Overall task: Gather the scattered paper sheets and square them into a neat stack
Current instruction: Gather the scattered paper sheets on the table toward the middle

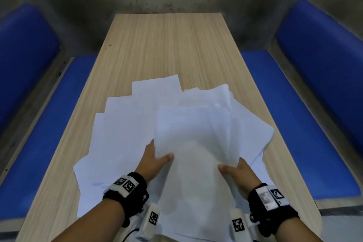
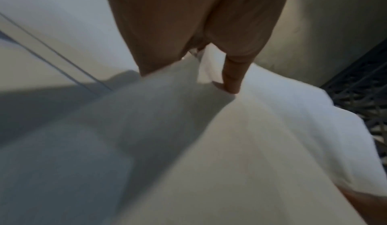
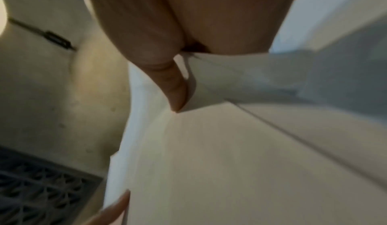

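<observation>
While the head view alone shows the fanned paper sheets on the wooden table, wrist views show thumbs pinching: left hand and right hand grasp the lifted top sheets by their side edges.

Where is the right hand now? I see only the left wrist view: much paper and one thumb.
Observer: The right hand grips the right edge of the same bundle, thumb on top.
Operator: Is every sheet in this bundle?
Observer: No, loose sheets lie fanned on the table, left of the left hand.
Operator: Is the bundle square?
Observer: No, its far corners fan out.
</observation>
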